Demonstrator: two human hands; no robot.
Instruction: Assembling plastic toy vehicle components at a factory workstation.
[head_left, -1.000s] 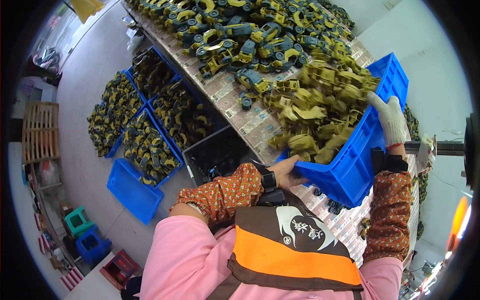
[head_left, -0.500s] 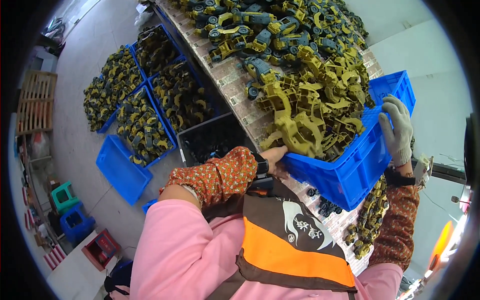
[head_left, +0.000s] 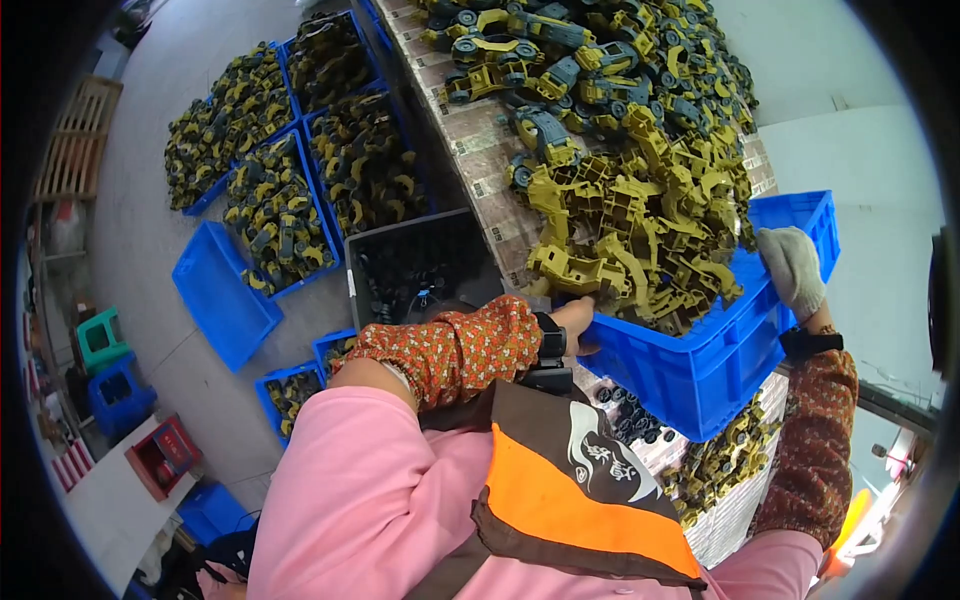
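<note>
Grey concrete floor [head_left: 150,200] far left, with a wooden pallet [head_left: 75,140] at the edge and a small green stool [head_left: 98,340] lower down. Next over: blue floor bins [head_left: 270,200] packed with yellow and dark toy vehicles, one empty blue bin [head_left: 222,295], then a black crate [head_left: 420,265] of small dark parts against the table edge.

Centre: left hand [head_left: 572,325], bare, floral sleeve and dark wrist strap, clamped on the near-left rim of the blue crate [head_left: 715,360]. Fingers wrapped over the rim, partly hidden under the spilling parts.

Crate tilted steeply onto the long table [head_left: 480,150], mouth toward the heap. Compared with a second ago: tipped further, and the olive-yellow plastic parts [head_left: 640,240] now mostly out of the crate and spread onto the table, merging with the pile of assembled toy trucks [head_left: 600,70] beyond. Half a second ago more of the load sat inside the rim. Read: dump nearly complete, only a fringe of parts left at the lip.

Right: right hand [head_left: 792,270], in a light knit glove, closed over the crate's far upper corner, holding the high side up. More toy parts visible below the table edge at lower right, under the crate.
</note>
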